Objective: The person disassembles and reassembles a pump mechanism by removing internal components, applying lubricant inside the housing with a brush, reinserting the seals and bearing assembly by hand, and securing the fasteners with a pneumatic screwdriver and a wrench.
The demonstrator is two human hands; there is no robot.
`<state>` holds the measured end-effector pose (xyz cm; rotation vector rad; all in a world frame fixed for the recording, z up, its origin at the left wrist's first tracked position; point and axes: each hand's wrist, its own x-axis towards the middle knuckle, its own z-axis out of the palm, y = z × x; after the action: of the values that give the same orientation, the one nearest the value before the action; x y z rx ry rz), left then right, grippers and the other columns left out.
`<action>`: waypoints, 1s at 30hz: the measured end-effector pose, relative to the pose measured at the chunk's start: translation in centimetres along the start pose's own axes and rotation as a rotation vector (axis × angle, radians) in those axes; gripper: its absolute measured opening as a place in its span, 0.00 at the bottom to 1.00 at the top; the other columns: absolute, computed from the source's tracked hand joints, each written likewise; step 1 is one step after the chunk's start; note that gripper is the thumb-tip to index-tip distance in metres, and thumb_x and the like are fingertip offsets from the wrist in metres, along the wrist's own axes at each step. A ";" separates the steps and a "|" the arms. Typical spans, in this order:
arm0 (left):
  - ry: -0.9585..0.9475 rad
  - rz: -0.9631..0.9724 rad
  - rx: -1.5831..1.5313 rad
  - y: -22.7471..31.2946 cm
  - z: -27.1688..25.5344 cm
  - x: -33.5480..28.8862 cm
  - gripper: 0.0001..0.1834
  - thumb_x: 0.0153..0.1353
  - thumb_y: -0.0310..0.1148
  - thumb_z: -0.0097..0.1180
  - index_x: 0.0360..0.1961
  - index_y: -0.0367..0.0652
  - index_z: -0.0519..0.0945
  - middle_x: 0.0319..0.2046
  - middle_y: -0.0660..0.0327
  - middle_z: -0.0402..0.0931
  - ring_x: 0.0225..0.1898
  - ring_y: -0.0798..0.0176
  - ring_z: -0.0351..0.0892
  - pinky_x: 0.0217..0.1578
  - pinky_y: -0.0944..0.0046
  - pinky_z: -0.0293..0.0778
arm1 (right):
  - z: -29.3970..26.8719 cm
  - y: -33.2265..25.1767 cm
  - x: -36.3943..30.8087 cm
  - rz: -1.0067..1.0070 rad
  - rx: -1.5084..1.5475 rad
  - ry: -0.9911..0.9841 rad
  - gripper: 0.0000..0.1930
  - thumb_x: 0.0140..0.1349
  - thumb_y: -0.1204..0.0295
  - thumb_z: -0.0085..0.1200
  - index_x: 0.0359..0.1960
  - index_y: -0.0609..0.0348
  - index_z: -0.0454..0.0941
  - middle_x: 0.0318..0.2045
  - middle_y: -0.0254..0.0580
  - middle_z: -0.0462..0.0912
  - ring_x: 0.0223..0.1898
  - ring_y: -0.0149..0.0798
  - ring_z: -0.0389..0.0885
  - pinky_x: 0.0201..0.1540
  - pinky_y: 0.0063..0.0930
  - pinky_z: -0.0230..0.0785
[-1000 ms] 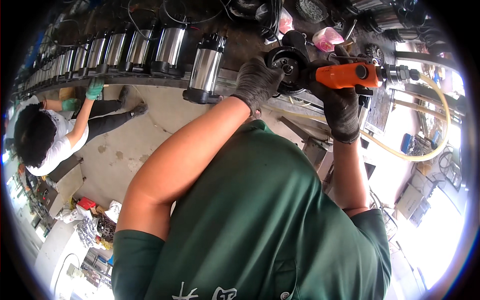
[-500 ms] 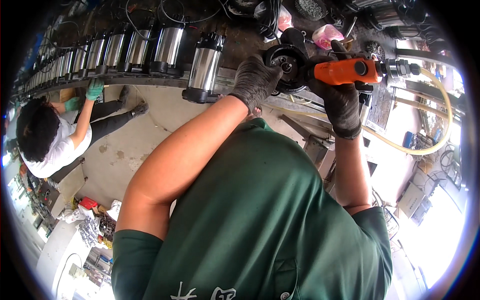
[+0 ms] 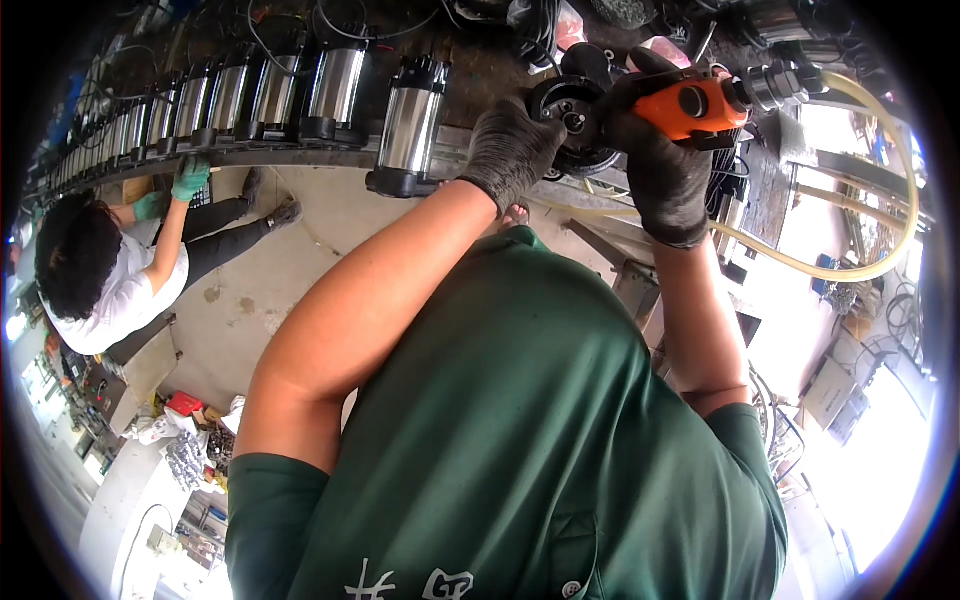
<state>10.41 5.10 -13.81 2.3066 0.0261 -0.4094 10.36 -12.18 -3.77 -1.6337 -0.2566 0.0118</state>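
My left hand, in a dark glove, is closed on the left rim of a round black housing that has a shiny shaft end at its centre. My right hand, gloved too, is wrapped round an orange air-powered tool. The tool's front end lies close to the housing's right side; my right-hand fingers hide its tip, so contact cannot be made out. A pale yellow hose runs from the metal fitting at the tool's back. Left of my left hand stands a silver pump cylinder with black ends.
Several more silver cylinders line the bench edge to the left, with black cables among them. A pink plastic bag and a bowl of small parts sit at the far side. At left, a person in green gloves works beside the bench.
The orange tool and my right hand have shifted slightly left, with the tool's back end raised and turned. My left hand stays on the housing.
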 end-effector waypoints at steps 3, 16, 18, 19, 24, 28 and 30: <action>-0.021 -0.108 -0.121 2.3 -1.7 -0.9 0.24 0.60 0.44 0.60 0.45 0.32 0.83 0.39 0.38 0.84 0.46 0.42 0.86 0.52 0.50 0.79 | 1.1 0.4 -0.5 -0.005 0.238 0.113 0.22 0.50 0.84 0.66 0.51 0.65 0.81 0.36 0.36 0.85 0.37 0.31 0.84 0.41 0.25 0.79; 0.078 -0.141 -0.196 1.1 -0.3 -0.8 0.27 0.60 0.47 0.60 0.43 0.29 0.82 0.39 0.36 0.83 0.46 0.40 0.85 0.52 0.49 0.79 | 1.1 1.1 -0.2 -0.067 0.236 0.062 0.21 0.48 0.83 0.64 0.47 0.65 0.81 0.33 0.37 0.85 0.35 0.33 0.84 0.39 0.27 0.80; 0.078 -0.125 -0.215 0.6 0.1 -0.4 0.27 0.60 0.47 0.60 0.43 0.29 0.82 0.38 0.36 0.83 0.46 0.40 0.85 0.52 0.49 0.79 | 1.3 0.7 -0.3 -0.027 0.249 0.065 0.21 0.48 0.83 0.63 0.47 0.65 0.81 0.33 0.37 0.85 0.35 0.33 0.84 0.39 0.27 0.79; 0.073 -0.108 -0.234 0.9 -0.1 -0.4 0.27 0.59 0.47 0.61 0.43 0.29 0.82 0.38 0.36 0.83 0.45 0.40 0.85 0.51 0.49 0.79 | 1.2 0.6 -0.4 0.016 0.263 0.073 0.21 0.48 0.83 0.63 0.47 0.64 0.81 0.33 0.37 0.85 0.35 0.33 0.84 0.40 0.28 0.79; 0.026 -0.153 -0.263 1.4 -1.0 -0.7 0.25 0.58 0.44 0.61 0.43 0.27 0.82 0.38 0.36 0.83 0.45 0.40 0.85 0.51 0.49 0.79 | 0.4 -0.6 0.0 0.051 0.160 -0.021 0.18 0.54 0.83 0.66 0.48 0.63 0.80 0.36 0.37 0.86 0.38 0.33 0.85 0.44 0.28 0.80; 0.003 -0.231 -0.287 2.2 -1.4 -0.6 0.23 0.55 0.41 0.62 0.43 0.28 0.82 0.39 0.36 0.84 0.46 0.40 0.85 0.51 0.50 0.79 | -1.1 -1.3 -1.6 0.136 0.015 -0.132 0.19 0.62 0.83 0.66 0.54 0.61 0.76 0.45 0.38 0.85 0.47 0.33 0.84 0.54 0.32 0.79; 0.034 -0.177 -0.332 2.7 -1.7 -1.0 0.23 0.55 0.40 0.62 0.45 0.30 0.83 0.40 0.37 0.84 0.46 0.40 0.86 0.51 0.50 0.79 | -1.7 -1.3 -1.8 0.108 0.004 -0.178 0.23 0.62 0.83 0.66 0.58 0.60 0.74 0.48 0.38 0.84 0.51 0.33 0.82 0.56 0.33 0.77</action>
<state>10.35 4.52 -10.57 1.9885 0.2951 -0.4204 8.72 -14.08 -2.59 -1.6424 -0.3037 0.2411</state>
